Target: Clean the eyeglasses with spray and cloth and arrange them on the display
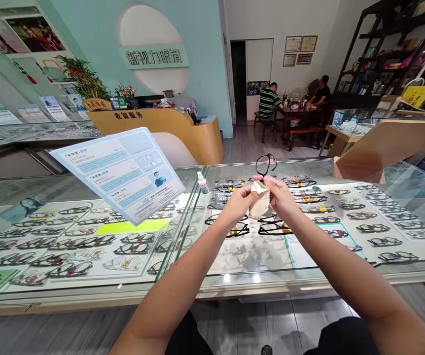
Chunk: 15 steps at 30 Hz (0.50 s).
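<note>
Above the glass counter, my two hands meet around a pair of dark-framed eyeglasses point(263, 165) and a cream cleaning cloth point(260, 203). The cloth is pinched by my left hand point(239, 201), its folds covering part of the glasses. My right hand point(279, 193) is closed on the glasses, its fingers near the frame's lower part. One lens rim and a temple stick up beyond my fingertips; the other lens is hidden by cloth and fingers. To the left, a small white spray bottle point(202, 183) stands upright on the counter.
Beneath the glass top point(234, 268) lie rows of eyeglasses. A light blue leaflet board point(120, 172) stands at the left, and a wooden panel point(397, 148) at the right. Farther back are a yellow-brown reception desk point(153, 129) and two people seated at a table point(294, 112).
</note>
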Each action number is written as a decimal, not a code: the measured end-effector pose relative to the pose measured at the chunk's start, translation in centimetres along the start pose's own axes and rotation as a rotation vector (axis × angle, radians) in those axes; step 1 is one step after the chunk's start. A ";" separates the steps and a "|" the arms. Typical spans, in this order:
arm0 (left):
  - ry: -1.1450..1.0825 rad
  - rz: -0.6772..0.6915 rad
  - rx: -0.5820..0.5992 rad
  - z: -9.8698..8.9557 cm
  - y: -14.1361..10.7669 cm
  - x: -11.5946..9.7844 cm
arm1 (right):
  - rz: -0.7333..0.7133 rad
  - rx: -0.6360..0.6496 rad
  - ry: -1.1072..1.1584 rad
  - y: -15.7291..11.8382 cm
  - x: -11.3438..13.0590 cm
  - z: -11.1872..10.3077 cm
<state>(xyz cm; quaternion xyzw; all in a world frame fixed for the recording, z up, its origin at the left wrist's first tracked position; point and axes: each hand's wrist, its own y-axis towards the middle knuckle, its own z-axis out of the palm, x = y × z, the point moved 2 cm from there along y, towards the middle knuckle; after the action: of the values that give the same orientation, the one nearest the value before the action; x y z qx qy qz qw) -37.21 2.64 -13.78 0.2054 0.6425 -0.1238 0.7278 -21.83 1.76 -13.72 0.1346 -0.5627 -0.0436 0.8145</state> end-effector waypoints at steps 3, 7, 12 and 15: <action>-0.088 0.039 0.048 -0.1 0.1 -0.2 | -0.025 0.023 -0.015 0.1 0.0 -0.1; -0.155 0.026 0.039 0.6 -0.4 -0.4 | -0.010 0.049 0.031 0.1 0.4 0.2; -0.136 0.012 -0.025 1.1 -0.7 -0.5 | 0.023 0.049 0.053 0.0 0.8 0.5; -0.220 0.006 -0.022 0.8 -0.3 -0.2 | 0.019 0.048 0.060 0.1 1.0 0.4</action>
<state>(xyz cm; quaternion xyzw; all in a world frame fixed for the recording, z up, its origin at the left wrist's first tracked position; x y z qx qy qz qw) -36.64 1.95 -13.55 0.1846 0.5592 -0.1365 0.7966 -21.86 1.57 -12.60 0.1502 -0.5400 -0.0183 0.8279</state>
